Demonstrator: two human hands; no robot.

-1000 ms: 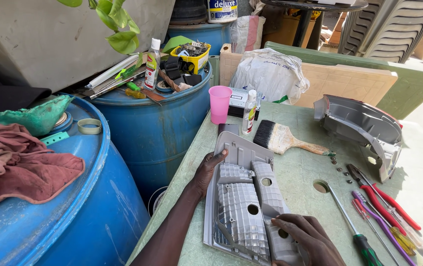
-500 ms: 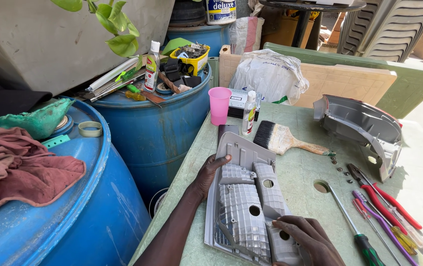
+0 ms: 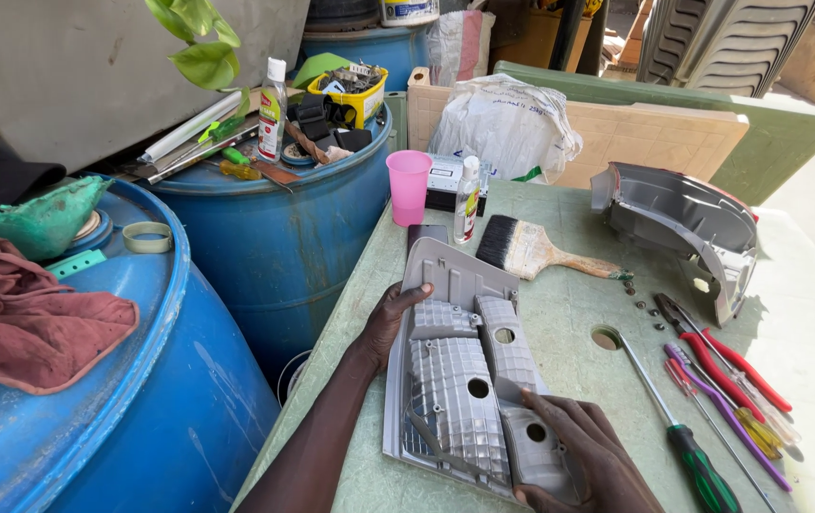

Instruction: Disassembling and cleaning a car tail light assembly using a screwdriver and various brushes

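A grey plastic lamp housing [image 3: 464,366] with ribbed reflector bays and round holes lies flat on the green table [image 3: 569,313]. My left hand [image 3: 388,318] grips its left edge, thumb on top. My right hand [image 3: 583,456] rests on its lower right corner, fingers spread over the plastic. A second grey lamp housing [image 3: 683,228] with a red edge stands at the table's far right.
A paintbrush [image 3: 536,252], pink cup [image 3: 408,185] and small bottle [image 3: 466,199] lie behind the housing. A green-handled screwdriver [image 3: 683,437], red pliers [image 3: 721,361] and several loose screws sit right. Blue barrels [image 3: 274,237] crowd the left, one holding rags [image 3: 18,313].
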